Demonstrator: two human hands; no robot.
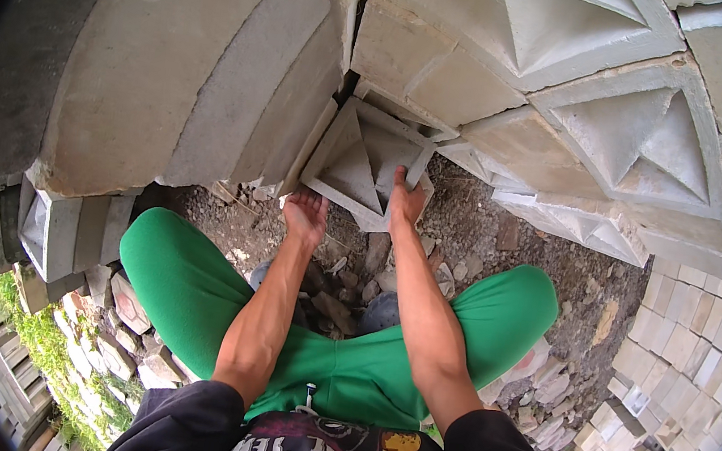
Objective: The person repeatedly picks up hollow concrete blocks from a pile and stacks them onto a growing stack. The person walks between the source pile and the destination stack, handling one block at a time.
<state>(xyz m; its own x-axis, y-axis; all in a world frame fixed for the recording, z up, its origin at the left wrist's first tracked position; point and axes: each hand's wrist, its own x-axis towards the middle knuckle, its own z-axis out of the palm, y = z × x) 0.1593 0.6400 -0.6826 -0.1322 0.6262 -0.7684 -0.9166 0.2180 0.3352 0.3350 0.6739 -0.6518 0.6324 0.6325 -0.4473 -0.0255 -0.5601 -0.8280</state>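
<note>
A square grey concrete block (pixel 359 164) with a recessed pyramid pattern stands tilted on the rubble ground, leaning toward a stack of similar blocks. My left hand (pixel 305 216) is under its lower left edge, palm up, fingers against the rim. My right hand (pixel 405 200) grips its lower right edge, thumb over the face. Both forearms reach forward between my knees in green trousers (pixel 183 280).
Stacks of patterned concrete blocks (pixel 635 124) rise ahead and to the right; plain slab stacks (pixel 173 67) stand at the left. Broken stone and rubble (pixel 353 288) cover the ground. Small pale bricks (pixel 679 355) lie piled at the right, greenery (pixel 48 349) at the lower left.
</note>
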